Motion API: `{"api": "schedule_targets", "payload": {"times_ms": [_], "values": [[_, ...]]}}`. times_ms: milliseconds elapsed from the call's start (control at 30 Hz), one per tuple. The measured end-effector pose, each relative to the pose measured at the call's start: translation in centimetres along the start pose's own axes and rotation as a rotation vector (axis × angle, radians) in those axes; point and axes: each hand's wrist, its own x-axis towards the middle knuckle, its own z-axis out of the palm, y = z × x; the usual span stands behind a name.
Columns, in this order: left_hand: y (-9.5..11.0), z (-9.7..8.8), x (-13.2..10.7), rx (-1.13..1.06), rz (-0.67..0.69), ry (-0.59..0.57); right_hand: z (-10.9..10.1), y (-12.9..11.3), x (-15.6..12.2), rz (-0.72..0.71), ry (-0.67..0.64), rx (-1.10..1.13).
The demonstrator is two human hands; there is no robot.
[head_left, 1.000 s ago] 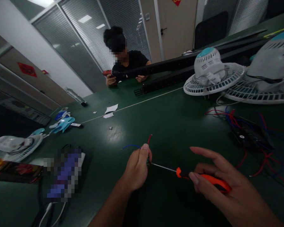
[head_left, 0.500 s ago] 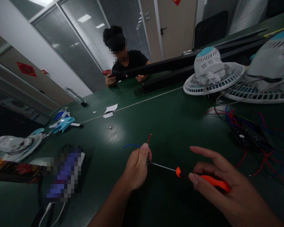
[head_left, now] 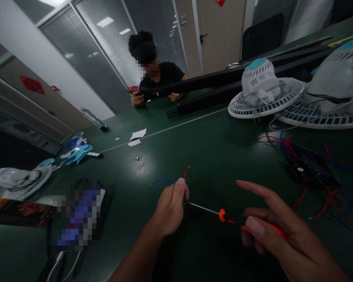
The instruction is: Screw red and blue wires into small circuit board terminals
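At six o'clock, the left hand point(head_left: 170, 207) pinches a small part point(head_left: 183, 201) with red and blue wires point(head_left: 164, 181). At five o'clock, the right hand point(head_left: 278, 239) grips an orange screwdriver point(head_left: 232, 217), its tip touching the part.

My feed runs dim, with a ceiling light panel point(head_left: 105, 22) reflected in the glass partition point(head_left: 85, 66) and soft glare on the green workbench point(head_left: 142, 166). The wide lens bends the edges, and the lower corners fall into shadow.
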Motion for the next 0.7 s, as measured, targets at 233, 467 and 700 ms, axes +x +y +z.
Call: {"api": "schedule_targets", "payload": {"times_ms": [233,467,700], "values": [[0.0,0.0,0.09,-0.016,0.003,-0.011,0.1,-0.09,0.31,0.06,-0.016,-0.056],[-0.07,-0.03,-0.01,0.0,0.021,-0.01,-0.09,0.16,0.08,-0.041,-0.034,-0.095],[-0.34,0.01,0.07,-0.002,0.01,-0.003,0.27,-0.15,0.4,-0.043,-0.015,-0.088]]}}
